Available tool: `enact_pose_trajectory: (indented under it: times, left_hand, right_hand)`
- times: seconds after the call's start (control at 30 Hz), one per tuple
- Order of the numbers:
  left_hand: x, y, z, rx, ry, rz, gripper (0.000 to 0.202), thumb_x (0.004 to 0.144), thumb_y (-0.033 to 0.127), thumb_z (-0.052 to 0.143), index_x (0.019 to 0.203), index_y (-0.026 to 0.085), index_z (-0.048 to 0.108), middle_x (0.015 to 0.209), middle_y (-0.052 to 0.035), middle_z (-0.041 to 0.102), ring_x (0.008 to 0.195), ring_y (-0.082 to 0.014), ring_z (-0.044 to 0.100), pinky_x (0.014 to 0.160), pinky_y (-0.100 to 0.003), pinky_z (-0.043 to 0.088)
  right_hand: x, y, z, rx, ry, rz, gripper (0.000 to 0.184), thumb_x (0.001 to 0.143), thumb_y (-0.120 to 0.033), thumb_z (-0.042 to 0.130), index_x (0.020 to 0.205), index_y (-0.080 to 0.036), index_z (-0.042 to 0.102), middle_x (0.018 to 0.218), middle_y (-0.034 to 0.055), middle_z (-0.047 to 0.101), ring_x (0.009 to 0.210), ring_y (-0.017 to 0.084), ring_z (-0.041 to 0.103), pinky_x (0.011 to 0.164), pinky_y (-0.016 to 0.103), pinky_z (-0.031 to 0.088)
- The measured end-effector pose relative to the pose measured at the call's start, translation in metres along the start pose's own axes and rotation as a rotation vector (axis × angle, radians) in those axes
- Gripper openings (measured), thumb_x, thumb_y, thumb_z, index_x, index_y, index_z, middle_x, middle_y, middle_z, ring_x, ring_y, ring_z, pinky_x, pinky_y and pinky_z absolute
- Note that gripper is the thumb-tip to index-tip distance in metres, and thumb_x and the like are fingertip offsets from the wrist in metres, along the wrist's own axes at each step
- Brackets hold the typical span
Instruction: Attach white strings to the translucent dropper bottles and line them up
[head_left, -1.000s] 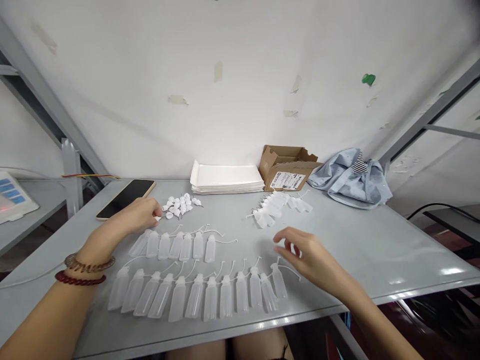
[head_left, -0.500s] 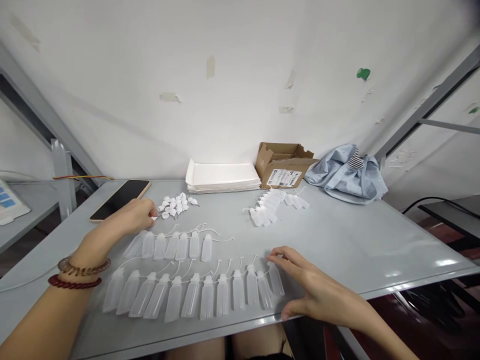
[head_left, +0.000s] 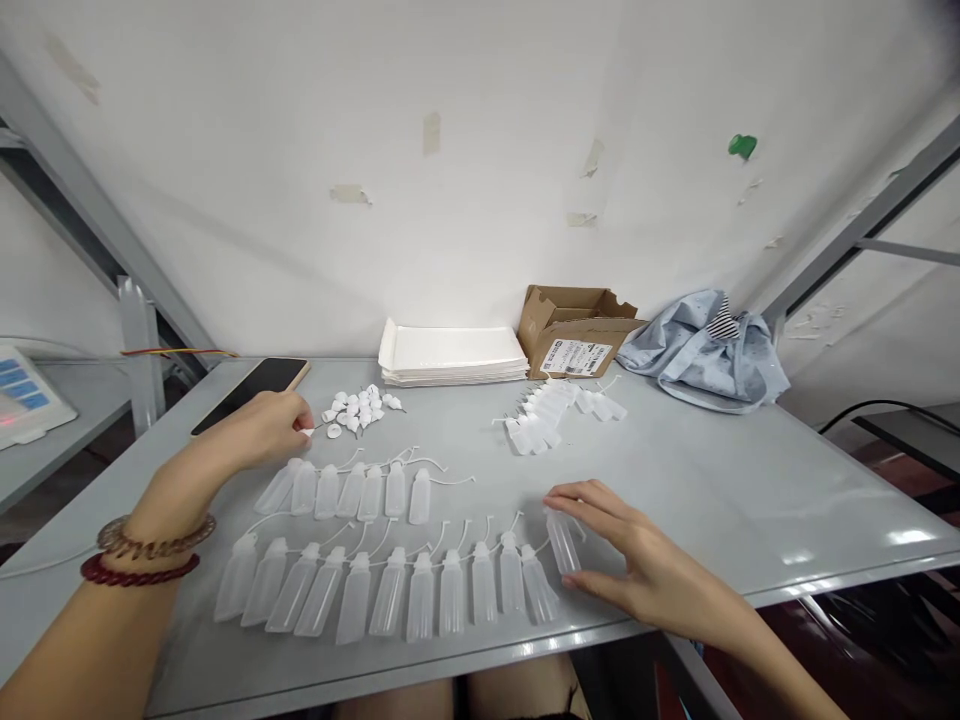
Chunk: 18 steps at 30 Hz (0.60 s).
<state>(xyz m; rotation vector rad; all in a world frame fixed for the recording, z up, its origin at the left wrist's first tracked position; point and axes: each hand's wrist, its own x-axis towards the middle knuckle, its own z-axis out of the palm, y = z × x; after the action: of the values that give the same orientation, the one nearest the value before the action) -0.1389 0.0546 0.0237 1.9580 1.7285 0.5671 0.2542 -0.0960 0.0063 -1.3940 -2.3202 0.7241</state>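
Note:
My left hand [head_left: 274, 428] is pinched on a small white needle-tip cap [head_left: 306, 432], just left of a pile of similar caps [head_left: 360, 406]. At the right end of the front row, my right hand [head_left: 611, 530] has its thumb and fingers around a translucent squeeze bottle [head_left: 562, 543], which stands slightly apart from its neighbours. That front row of bottles [head_left: 388, 592] lies flat with thin white strap tails pointing up. Behind it is a shorter row of the same bottles [head_left: 370, 493], below my left hand.
Capped bottles [head_left: 538, 415] lie in a cluster before a brown cardboard box [head_left: 577, 335]. A stack of white trays [head_left: 454, 357] is left of the box, blue cloth [head_left: 709, 355] to its right. A phone [head_left: 255, 385] lies behind my left hand on the grey table [head_left: 712, 480].
My right hand has closed its thumb and fingers on the end bottle, which has shifted slightly away from the row. My left hand stays beside the caps, still pinching one.

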Motion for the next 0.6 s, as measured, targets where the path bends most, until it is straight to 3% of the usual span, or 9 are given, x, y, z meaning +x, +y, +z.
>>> enact_pose_trajectory:
  times: [0.07, 0.1, 0.17, 0.23, 0.3, 0.4, 0.6]
  left_hand:
    - [-0.003, 0.011, -0.005, 0.033, 0.006, -0.016, 0.007, 0.057, 0.022, 0.069, 0.06, 0.017, 0.065, 0.058, -0.0011, 0.064, 0.062, -0.0213, 0.056, 0.061, -0.028, 0.036]
    - [-0.005, 0.019, -0.005, 0.015, 0.011, -0.02, 0.016, 0.061, 0.028, 0.069, 0.072, 0.017, 0.067, 0.066, -0.0028, 0.067, 0.071, -0.0241, 0.059, 0.066, -0.03, 0.039]
    - [-0.012, 0.038, -0.001, -0.155, 0.031, 0.001, 0.037, 0.069, 0.039, 0.066, 0.099, 0.018, 0.063, 0.083, -0.0053, 0.069, 0.086, -0.0256, 0.062, 0.077, -0.033, 0.045]
    - [-0.021, 0.058, 0.007, -0.379, 0.017, 0.036, 0.046, 0.073, 0.043, 0.065, 0.113, 0.021, 0.058, 0.096, -0.0057, 0.068, 0.09, -0.0234, 0.064, 0.084, -0.035, 0.046]
    - [-0.031, 0.075, 0.018, -0.54, 0.019, 0.105, 0.043, 0.074, 0.044, 0.065, 0.11, 0.022, 0.06, 0.105, -0.0057, 0.067, 0.094, -0.0224, 0.063, 0.089, -0.036, 0.046]
    - [-0.045, 0.092, 0.034, -0.675, 0.046, 0.137, 0.034, 0.073, 0.04, 0.068, 0.099, 0.02, 0.066, 0.101, -0.006, 0.069, 0.096, -0.0226, 0.062, 0.087, -0.036, 0.049]
    - [-0.056, 0.098, 0.054, -0.893, 0.012, 0.058, 0.027, 0.073, 0.036, 0.071, 0.093, 0.019, 0.067, 0.096, -0.0038, 0.069, 0.09, -0.0184, 0.061, 0.084, -0.032, 0.049]
  right_hand:
    - [0.009, -0.006, -0.005, -0.028, 0.09, -0.091, 0.056, 0.083, -0.022, 0.06, 0.135, -0.028, 0.041, 0.13, 0.0095, 0.047, 0.121, 0.024, 0.046, 0.1, 0.042, 0.044]
    - [0.016, -0.01, -0.007, -0.034, 0.136, -0.145, 0.056, 0.084, -0.022, 0.06, 0.135, -0.028, 0.04, 0.131, 0.0099, 0.046, 0.121, 0.024, 0.046, 0.1, 0.043, 0.044]
    - [0.036, -0.017, -0.009, -0.021, 0.209, -0.254, 0.054, 0.085, -0.023, 0.059, 0.135, -0.027, 0.04, 0.131, 0.0107, 0.046, 0.121, 0.025, 0.047, 0.099, 0.043, 0.044]
    - [0.06, -0.023, -0.007, 0.007, 0.277, -0.389, 0.053, 0.085, -0.022, 0.058, 0.135, -0.025, 0.039, 0.128, 0.0118, 0.047, 0.119, 0.024, 0.047, 0.097, 0.044, 0.045]
    - [0.084, -0.028, -0.002, 0.038, 0.323, -0.494, 0.052, 0.084, -0.019, 0.059, 0.132, -0.024, 0.041, 0.125, 0.0123, 0.047, 0.117, 0.024, 0.047, 0.092, 0.043, 0.049]
    - [0.108, -0.031, 0.01, 0.091, 0.327, -0.573, 0.053, 0.082, -0.017, 0.059, 0.131, -0.024, 0.042, 0.125, 0.0124, 0.044, 0.112, 0.022, 0.049, 0.084, 0.039, 0.053]
    - [0.108, -0.036, 0.027, 0.103, 0.337, -0.673, 0.054, 0.083, -0.016, 0.06, 0.132, -0.021, 0.041, 0.12, 0.0128, 0.047, 0.113, 0.022, 0.049, 0.089, 0.04, 0.051]
